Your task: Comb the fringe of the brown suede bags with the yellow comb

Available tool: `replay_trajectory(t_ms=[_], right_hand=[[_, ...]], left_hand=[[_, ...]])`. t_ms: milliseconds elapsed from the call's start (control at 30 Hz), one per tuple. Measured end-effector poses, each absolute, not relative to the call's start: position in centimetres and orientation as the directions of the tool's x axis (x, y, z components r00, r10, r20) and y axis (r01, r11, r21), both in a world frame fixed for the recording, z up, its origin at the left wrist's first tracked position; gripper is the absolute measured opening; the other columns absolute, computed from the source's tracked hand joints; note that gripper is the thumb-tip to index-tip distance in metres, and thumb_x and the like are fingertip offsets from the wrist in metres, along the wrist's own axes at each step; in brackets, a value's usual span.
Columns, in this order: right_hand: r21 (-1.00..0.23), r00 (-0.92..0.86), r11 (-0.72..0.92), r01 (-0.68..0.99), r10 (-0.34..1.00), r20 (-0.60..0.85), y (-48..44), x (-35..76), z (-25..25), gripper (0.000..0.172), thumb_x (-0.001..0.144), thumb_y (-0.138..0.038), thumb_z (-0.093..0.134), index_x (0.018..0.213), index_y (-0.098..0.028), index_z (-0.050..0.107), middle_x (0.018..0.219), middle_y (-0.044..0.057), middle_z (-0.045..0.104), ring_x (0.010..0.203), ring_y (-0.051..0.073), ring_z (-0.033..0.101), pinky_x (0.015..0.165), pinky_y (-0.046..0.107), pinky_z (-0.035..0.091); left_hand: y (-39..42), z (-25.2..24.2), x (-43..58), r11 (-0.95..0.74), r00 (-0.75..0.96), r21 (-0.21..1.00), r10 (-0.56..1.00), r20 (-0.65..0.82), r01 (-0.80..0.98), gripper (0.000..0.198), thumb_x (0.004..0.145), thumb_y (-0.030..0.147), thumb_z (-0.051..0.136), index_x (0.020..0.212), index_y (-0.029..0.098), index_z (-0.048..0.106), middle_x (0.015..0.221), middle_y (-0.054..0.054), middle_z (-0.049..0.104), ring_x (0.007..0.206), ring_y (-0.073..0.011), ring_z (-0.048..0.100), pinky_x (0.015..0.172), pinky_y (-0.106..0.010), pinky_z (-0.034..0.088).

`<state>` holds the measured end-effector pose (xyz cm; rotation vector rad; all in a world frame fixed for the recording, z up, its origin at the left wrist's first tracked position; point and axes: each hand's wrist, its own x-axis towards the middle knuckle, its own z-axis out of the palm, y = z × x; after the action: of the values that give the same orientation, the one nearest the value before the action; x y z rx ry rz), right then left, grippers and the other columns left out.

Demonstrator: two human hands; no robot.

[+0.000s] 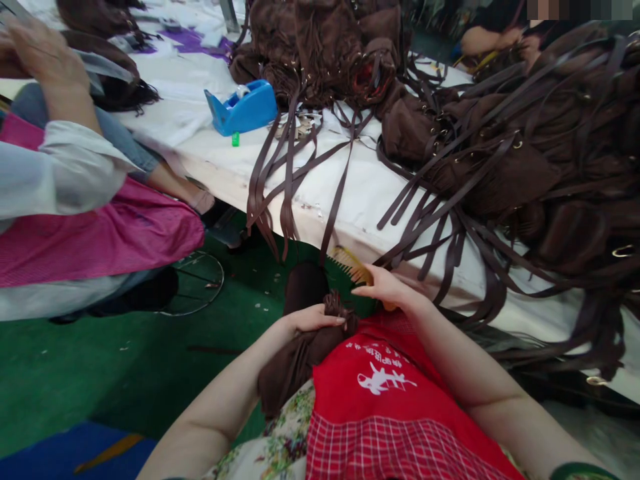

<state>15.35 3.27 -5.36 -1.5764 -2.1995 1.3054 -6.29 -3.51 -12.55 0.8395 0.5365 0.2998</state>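
Note:
My left hand [317, 319] is closed on a piece of dark brown fringed fabric [295, 367] that lies over my lap, its bunched fringe showing just beyond the fingers. In my right hand [383, 287] is a yellow comb [356, 264], its teeth pointing left, held near the table's front edge. A gap separates the comb from the fringe. The red apron [370, 380] with a white print covers my lap beneath both hands.
On the white table [200, 150] stand a blue tape dispenser [243, 107], a small green piece [235, 139] and piles of brown bags [500, 153], whose long straps hang over the front edge. A person in a pink apron [150, 233] sits at left beside a round wire stool [200, 283].

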Motion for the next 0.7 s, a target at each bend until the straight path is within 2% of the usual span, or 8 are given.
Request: replay_trajectory(t_ms=[67, 133, 267, 400, 467, 567, 633, 700], right_hand=[[-0.678, -0.360, 0.080, 0.731, 0.889, -0.283, 2.1, 15.5, -4.8, 0.035, 0.090, -0.045, 0.047, 0.108, -0.015, 0.053, 0.092, 0.006, 0.067, 0.072, 0.016, 0.061, 0.067, 0.027, 0.046], [-0.568, -0.404, 0.219, 0.793, 0.888, -0.221, 0.0, 15.3, -4.5, 0.033, 0.097, -0.039, 0.031, 0.102, -0.017, 0.055, 0.090, 0.007, 0.066, 0.075, 0.017, 0.061, 0.069, 0.028, 0.044], [-0.259, -0.582, 0.522, 0.813, 0.740, -0.336, -4.1, 14.3, -5.1, 0.034, 0.097, -0.037, 0.030, 0.094, -0.019, 0.058, 0.086, 0.008, 0.064, 0.071, 0.018, 0.061, 0.061, 0.028, 0.039], [-0.146, -0.597, 0.594, 0.791, 0.699, -0.394, -4.4, 13.6, -6.2, 0.031, 0.097, -0.032, 0.029, 0.099, -0.020, 0.057, 0.086, 0.009, 0.065, 0.074, 0.021, 0.063, 0.058, 0.028, 0.039], [-0.140, -0.591, 0.595, 0.792, 0.686, -0.425, -3.6, 13.4, -6.7, 0.027, 0.096, -0.031, 0.032, 0.103, -0.021, 0.056, 0.088, 0.009, 0.066, 0.077, 0.022, 0.064, 0.060, 0.028, 0.041], [-0.125, -0.555, 0.568, 0.813, 0.692, -0.462, -2.7, 13.5, -7.3, 0.025, 0.096, -0.030, 0.034, 0.107, -0.022, 0.054, 0.088, 0.009, 0.068, 0.077, 0.023, 0.066, 0.062, 0.029, 0.044], [-0.107, -0.515, 0.533, 0.840, 0.718, -0.468, -2.6, 13.5, -7.8, 0.025, 0.096, -0.030, 0.033, 0.105, -0.021, 0.054, 0.087, 0.009, 0.068, 0.077, 0.023, 0.067, 0.062, 0.029, 0.045], [-0.101, -0.473, 0.488, 0.867, 0.742, -0.475, -2.7, 13.6, -8.5, 0.025, 0.096, -0.030, 0.032, 0.103, -0.021, 0.054, 0.087, 0.010, 0.069, 0.078, 0.024, 0.067, 0.062, 0.029, 0.045]], left_hand=[[-3.9, -13.0, -6.5, 0.688, 0.797, 0.722, 0.479, -0.369, -0.079, 0.034, 0.073, 0.041, 0.073, 0.088, 0.011, 0.069, 0.089, -0.006, 0.069, 0.085, -0.0166, 0.062, 0.090, -0.032, 0.044], [-4.3, -13.5, -6.7, 0.732, 0.759, 0.667, 0.511, -0.403, -0.137, 0.037, 0.069, 0.039, 0.076, 0.092, 0.011, 0.069, 0.094, -0.008, 0.070, 0.088, -0.0190, 0.063, 0.093, -0.034, 0.043], [-5.1, -14.1, -6.7, 0.761, 0.707, 0.624, 0.539, -0.459, -0.175, 0.045, 0.061, 0.037, 0.082, 0.097, 0.012, 0.070, 0.100, -0.010, 0.071, 0.094, -0.0217, 0.063, 0.096, -0.037, 0.042], [-5.1, -13.2, -6.1, 0.757, 0.773, 0.644, 0.473, -0.424, -0.110, 0.041, 0.064, 0.039, 0.079, 0.094, 0.014, 0.068, 0.094, -0.006, 0.069, 0.090, -0.0191, 0.061, 0.093, -0.035, 0.043], [-4.8, -12.4, -5.6, 0.676, 0.797, 0.736, 0.463, -0.388, -0.035, 0.034, 0.072, 0.046, 0.070, 0.083, 0.014, 0.066, 0.084, -0.002, 0.065, 0.080, -0.0153, 0.058, 0.086, -0.030, 0.044], [-4.3, -11.4, -4.7, 0.397, 0.768, 0.911, 0.548, -0.331, 0.109, 0.041, 0.085, 0.052, 0.050, 0.068, 0.015, 0.056, 0.070, 0.001, 0.055, 0.068, -0.0117, 0.049, 0.075, -0.025, 0.043], [-4.2, -11.1, -4.2, 0.213, 0.760, 0.952, 0.575, -0.304, 0.219, 0.043, 0.089, 0.050, 0.041, 0.066, 0.016, 0.054, 0.067, 0.001, 0.052, 0.065, -0.0120, 0.046, 0.070, -0.025, 0.042], [-4.3, -11.1, -3.9, 0.104, 0.752, 0.949, 0.586, -0.301, 0.298, 0.041, 0.090, 0.047, 0.039, 0.067, 0.017, 0.055, 0.068, -0.001, 0.054, 0.065, -0.0135, 0.048, 0.071, -0.026, 0.043]])
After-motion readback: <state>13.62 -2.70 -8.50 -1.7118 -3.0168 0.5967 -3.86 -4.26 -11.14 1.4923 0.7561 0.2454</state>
